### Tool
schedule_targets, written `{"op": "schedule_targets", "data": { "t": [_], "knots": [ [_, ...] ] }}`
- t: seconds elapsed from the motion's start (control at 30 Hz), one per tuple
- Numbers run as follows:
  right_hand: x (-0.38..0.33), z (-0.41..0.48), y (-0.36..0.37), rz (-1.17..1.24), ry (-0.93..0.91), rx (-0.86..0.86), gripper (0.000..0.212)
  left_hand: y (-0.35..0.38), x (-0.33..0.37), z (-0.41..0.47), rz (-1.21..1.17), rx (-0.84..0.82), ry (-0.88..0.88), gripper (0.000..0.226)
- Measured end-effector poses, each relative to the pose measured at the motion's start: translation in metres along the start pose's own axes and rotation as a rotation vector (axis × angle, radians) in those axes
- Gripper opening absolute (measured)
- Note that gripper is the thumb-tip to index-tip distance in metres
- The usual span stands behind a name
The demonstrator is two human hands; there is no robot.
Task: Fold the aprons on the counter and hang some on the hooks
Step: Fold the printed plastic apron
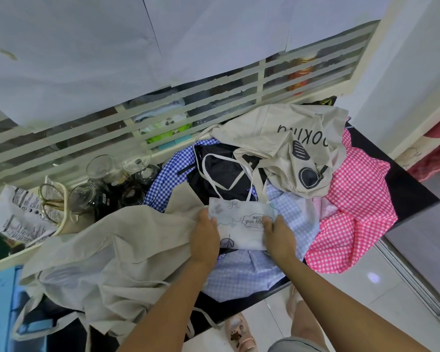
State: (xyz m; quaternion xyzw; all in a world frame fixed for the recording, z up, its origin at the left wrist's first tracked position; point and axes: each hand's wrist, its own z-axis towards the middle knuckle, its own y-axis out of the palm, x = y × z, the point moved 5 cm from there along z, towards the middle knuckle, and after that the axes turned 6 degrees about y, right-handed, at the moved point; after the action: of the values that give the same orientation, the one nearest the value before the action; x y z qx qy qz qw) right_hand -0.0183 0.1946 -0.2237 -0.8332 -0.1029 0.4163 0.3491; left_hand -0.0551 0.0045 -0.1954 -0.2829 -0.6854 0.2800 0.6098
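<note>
Two prints: beige apron [290,123] "OOKING", white apron [239,233] "ppy and"

- The white apron [241,232] at the centre bore pale blue and grey cartoon prints.
- The pink apron [353,212] at the right was checked pink and white.
- The dark blue apron [163,184], left of centre, had blue-and-white checks.
- The pale blue apron [241,273] at lower centre showed fine light-blue checks.
- The lettered apron [290,138] at upper right was beige with black print.
- The plain apron [112,250] at lower left was unpatterned beige.
- The black apron [221,174] had white straps.
- The counter [412,189] was black.
- The floor tiles [353,288] were glossy white.
</note>
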Motion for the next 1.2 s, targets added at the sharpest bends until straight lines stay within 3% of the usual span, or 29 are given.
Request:
{"op": "schedule_targets", "data": {
  "t": [0.07,0.17,0.27,0.37,0.47,0.53,0.63,0.7,0.77,0.83,0.97,1.07,1.13,1.2],
  "knots": [
    [0.000,0.000,-0.001,0.017,0.006,0.003,0.027,0.005,-0.007,0.002,0.121,-0.015,0.010,0.034],
    [-0.001,0.005,-0.004,0.027,0.025,0.000,0.030,0.009,-0.008,0.000,0.109,0.031,0.003,0.038],
    [-0.009,0.012,-0.006,-0.155,-0.026,-0.033,0.035,0.006,-0.007,-0.013,0.018,0.087,0.011,0.043],
    [-0.019,0.021,-0.009,-0.359,-0.067,-0.070,0.039,0.009,-0.014,-0.020,0.113,0.188,0.058,0.050],
    [-0.022,0.030,-0.011,-0.417,-0.042,-0.139,0.036,0.016,-0.018,-0.022,0.072,0.226,-0.039,0.058],
    [-0.022,0.032,-0.010,-0.315,0.011,-0.148,0.032,0.016,-0.022,-0.019,-0.022,0.173,-0.146,0.053],
    [-0.023,0.036,-0.015,-0.152,0.124,-0.163,0.053,0.003,-0.024,-0.006,-0.345,0.031,-0.352,0.040],
    [-0.023,0.039,-0.018,-0.122,0.184,-0.277,0.061,-0.007,-0.018,0.005,-0.371,-0.089,-0.401,0.039],
    [-0.023,0.035,-0.022,-0.088,0.230,-0.461,0.060,-0.020,-0.007,0.009,-0.319,-0.161,-0.353,0.039],
    [-0.023,0.032,-0.029,-0.118,0.213,-0.572,0.075,-0.026,0.006,0.009,-0.322,-0.231,-0.283,0.033],
    [-0.031,0.027,-0.051,-0.447,-0.090,-0.529,0.092,-0.043,0.035,0.019,-0.275,-0.408,-0.060,0.029],
    [-0.046,0.010,-0.059,-0.401,-0.278,-0.504,0.093,-0.054,0.062,0.038,-0.040,-0.499,0.112,0.028],
    [-0.053,-0.001,-0.061,-0.400,-0.345,-0.509,0.085,-0.056,0.079,0.051,0.142,-0.575,0.212,0.027],
    [-0.054,-0.009,-0.059,-0.310,-0.316,-0.596,0.063,-0.060,0.098,0.060,0.287,-0.630,0.290,0.027]
  ]
}}
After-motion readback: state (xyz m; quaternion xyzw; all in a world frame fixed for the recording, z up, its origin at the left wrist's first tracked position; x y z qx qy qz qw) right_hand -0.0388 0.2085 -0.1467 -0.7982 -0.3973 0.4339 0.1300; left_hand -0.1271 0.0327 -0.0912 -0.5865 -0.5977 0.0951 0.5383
